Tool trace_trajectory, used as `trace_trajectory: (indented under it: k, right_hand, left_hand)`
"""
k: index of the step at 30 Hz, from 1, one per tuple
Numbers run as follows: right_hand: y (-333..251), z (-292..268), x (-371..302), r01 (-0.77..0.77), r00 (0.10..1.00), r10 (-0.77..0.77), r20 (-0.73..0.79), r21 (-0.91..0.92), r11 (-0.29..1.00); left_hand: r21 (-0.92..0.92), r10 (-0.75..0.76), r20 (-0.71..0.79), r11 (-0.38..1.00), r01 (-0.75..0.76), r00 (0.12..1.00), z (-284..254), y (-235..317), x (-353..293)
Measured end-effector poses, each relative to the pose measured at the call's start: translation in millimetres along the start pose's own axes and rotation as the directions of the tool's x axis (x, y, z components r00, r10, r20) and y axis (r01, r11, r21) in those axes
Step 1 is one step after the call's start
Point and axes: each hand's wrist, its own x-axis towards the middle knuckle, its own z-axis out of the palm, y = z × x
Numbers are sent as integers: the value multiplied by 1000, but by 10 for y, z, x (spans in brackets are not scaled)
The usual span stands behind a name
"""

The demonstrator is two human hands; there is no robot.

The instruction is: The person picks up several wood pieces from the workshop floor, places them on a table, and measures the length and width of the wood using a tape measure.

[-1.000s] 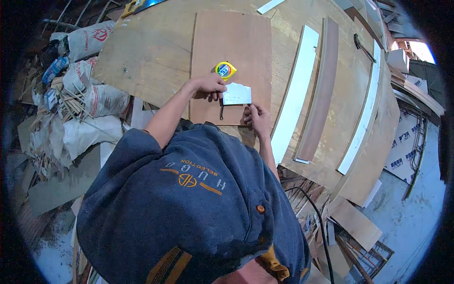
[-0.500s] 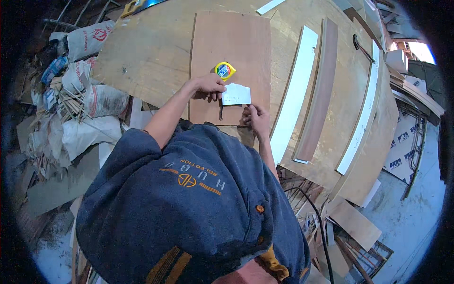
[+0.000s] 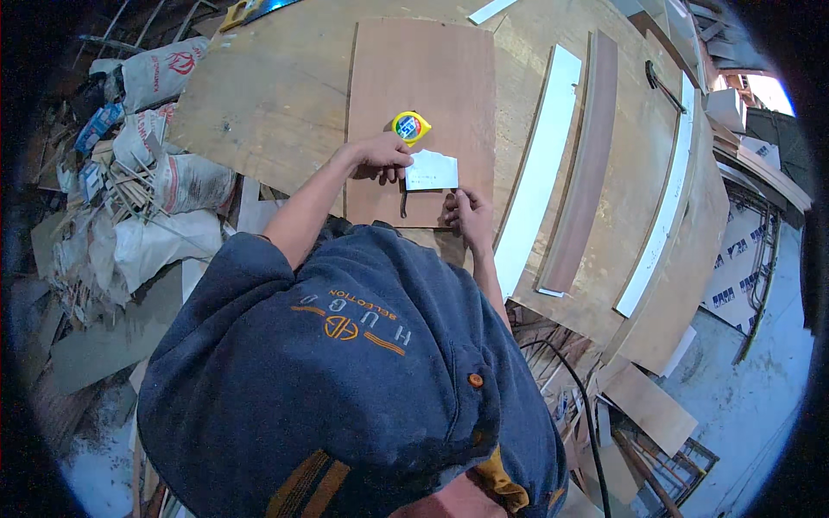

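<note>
A small white slip of paper (image 3: 432,171) with faint handwriting is held just above a reddish-brown wooden board (image 3: 423,73). My left hand (image 3: 382,159) pinches the slip's left edge. At its lower right corner, the fingertips of my right hand (image 3: 471,214) are closed on the paper. A yellow tape measure (image 3: 411,128) rests on the board just beyond my left hand. Below the slip's left side a thin dark strip (image 3: 403,204) shows; I cannot make out whether it is a shadow or an object.
The board lies on a large plywood worktop (image 3: 268,95). To the right are a white strip (image 3: 540,173), a brown strip (image 3: 590,164), another white strip (image 3: 658,211) and a black curved tool (image 3: 663,86). A handsaw (image 3: 250,12) sits far left. White sacks (image 3: 194,181) and offcuts crowd the left floor.
Almost nothing differs. Both hands keep hold of the paper slip in the same place, and the tape measure has not moved.
</note>
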Motion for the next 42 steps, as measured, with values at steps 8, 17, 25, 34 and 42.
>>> trace_trajectory:
  k: [8, 17, 25, 34, 42]
  right_hand:
    - [86, -24, 39, 18, 1000, -18, -6, 24, 1000]
    - [51, -11, 21, 2, 1000, -1, -10, 58, 998]
    - [5, -24, -4, 5, 1000, -6, -26, -18, 1000]
    - [-23, -6, -12, -32, 999, 32, -5, 36, 999]
    - [-11, -2, -1, -34, 999, 34, -5, 26, 999]
  left_hand:
    - [-45, -4, -10, 999, 3, 1000, 18, 36, -41]
    - [-52, -42, -29, 998, 41, 999, 37, 103, -90]
    - [-43, -32, -14, 999, 32, 999, 29, 95, -58]
    - [-60, -35, -29, 998, 33, 999, 43, 78, -69]
    - [-25, -17, -18, 1000, 17, 1000, 6, 32, -18]
